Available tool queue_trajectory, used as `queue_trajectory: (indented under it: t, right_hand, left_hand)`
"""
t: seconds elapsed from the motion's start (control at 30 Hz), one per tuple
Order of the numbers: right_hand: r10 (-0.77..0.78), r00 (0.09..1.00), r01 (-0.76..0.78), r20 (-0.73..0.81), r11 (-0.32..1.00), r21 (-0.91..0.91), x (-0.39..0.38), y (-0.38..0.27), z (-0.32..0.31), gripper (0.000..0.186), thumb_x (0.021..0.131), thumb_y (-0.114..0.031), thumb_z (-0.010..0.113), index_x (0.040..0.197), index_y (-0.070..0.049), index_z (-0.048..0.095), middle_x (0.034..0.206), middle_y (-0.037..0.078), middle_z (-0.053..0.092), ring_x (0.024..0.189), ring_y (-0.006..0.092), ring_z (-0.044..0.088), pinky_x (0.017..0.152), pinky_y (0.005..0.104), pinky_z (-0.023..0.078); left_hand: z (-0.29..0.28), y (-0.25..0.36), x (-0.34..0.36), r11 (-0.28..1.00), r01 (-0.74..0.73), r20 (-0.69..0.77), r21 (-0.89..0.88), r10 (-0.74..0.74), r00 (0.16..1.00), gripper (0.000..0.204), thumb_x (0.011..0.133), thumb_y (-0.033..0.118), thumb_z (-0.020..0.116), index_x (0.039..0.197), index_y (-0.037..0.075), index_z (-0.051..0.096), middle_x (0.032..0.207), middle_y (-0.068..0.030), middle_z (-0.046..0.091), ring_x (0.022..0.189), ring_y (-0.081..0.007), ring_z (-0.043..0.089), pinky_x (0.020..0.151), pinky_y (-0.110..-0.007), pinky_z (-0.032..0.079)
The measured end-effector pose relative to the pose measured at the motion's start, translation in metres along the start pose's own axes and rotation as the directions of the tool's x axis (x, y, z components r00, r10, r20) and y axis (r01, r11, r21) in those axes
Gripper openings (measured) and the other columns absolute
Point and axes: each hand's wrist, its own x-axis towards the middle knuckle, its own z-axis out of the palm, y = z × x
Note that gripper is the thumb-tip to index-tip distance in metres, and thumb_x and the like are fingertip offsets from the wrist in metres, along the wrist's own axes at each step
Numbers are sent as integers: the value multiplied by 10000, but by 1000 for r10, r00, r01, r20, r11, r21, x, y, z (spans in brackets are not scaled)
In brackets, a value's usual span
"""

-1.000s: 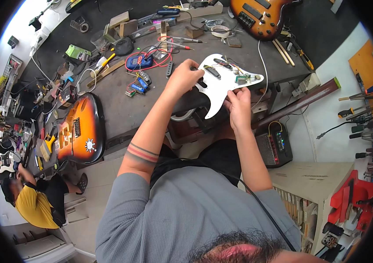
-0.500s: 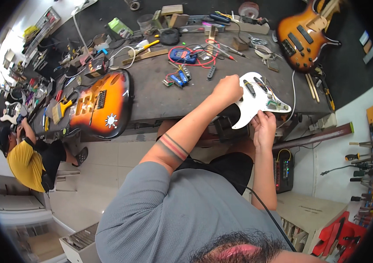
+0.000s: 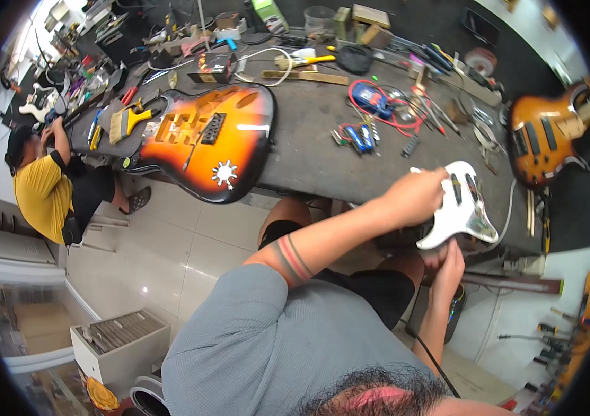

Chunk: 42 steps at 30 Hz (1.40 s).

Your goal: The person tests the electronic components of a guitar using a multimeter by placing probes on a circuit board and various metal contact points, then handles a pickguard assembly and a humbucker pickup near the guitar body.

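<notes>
Both my hands hold a white guitar pickguard (image 3: 453, 220) over the front edge of the bench, toward the right. My left hand (image 3: 419, 197) is closed at its left edge, knuckles up, the fingertips partly hidden. From below, my right hand (image 3: 449, 267) pinches the lower edge, with the thumb near the rim. Dark pickups and some wiring show on the pickguard, slightly blurred. On the bench beyond lie a loose pickup (image 3: 410, 145) and a small cluster of blue parts with wires (image 3: 357, 139).
A sunburst guitar body (image 3: 246, 152) lies on the bench to the left, beside a yellow-handled brush (image 3: 125, 125). A blue meter (image 3: 371, 99) with red leads sits behind. Another sunburst instrument (image 3: 541, 135) stands at right. A person in yellow (image 3: 40, 197) works at far left.
My view has swung left, so the bench and its objects sit further right in the picture. Both hands keep hold of the pickguard, which looks more steeply tilted.
</notes>
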Motion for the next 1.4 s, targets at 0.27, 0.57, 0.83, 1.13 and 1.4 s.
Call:
queue_trajectory:
  t: [0.27,0.57,0.83,1.13,1.4]
  right_hand:
    - [-138,873,313,469,895,-319,3,-93,122,301,1162,-107,480,1403,-5,629,1060,63,616,762,99,556,688,254,478]
    - [-71,376,715,924,656,-241,-22,-220,408,402,1043,91,609,1424,-40,595,1246,149,651,1064,263,711,950,378,586]
    - [-10,733,424,680,789,-445,-3,-144,587,420,1006,-184,808,1347,15,666,1168,144,767,1039,236,721,938,396,584]
    - [156,896,150,416,776,-613,94,-91,660,456,1023,-339,831,1243,46,722,906,85,740,689,154,669,534,333,484]
    - [12,883,343,469,666,-662,84,-77,664,423,1018,-345,845,1137,36,703,928,134,773,693,165,705,624,350,565]
  left_hand:
    - [-114,25,-78,948,-106,-11,-299,108,994,99,1033,143,701,1076,53,710,887,-163,753,836,-411,755,743,-513,580]
    - [-306,88,-222,942,211,-287,-262,-285,915,136,1056,128,711,1155,43,750,1050,-145,783,990,-355,767,868,-451,601]
    - [-482,82,-358,687,705,-365,-174,-710,602,233,1058,146,680,1253,33,741,1082,-136,766,942,-291,753,856,-397,590]
    - [-592,-16,-303,763,565,-428,-315,-645,633,223,1061,146,684,1237,13,717,1023,-126,773,925,-283,748,872,-395,588]
    - [-587,-212,-117,847,517,-521,-125,-500,692,391,998,71,758,1371,-18,679,1286,-207,789,1175,-332,781,1023,-423,610]
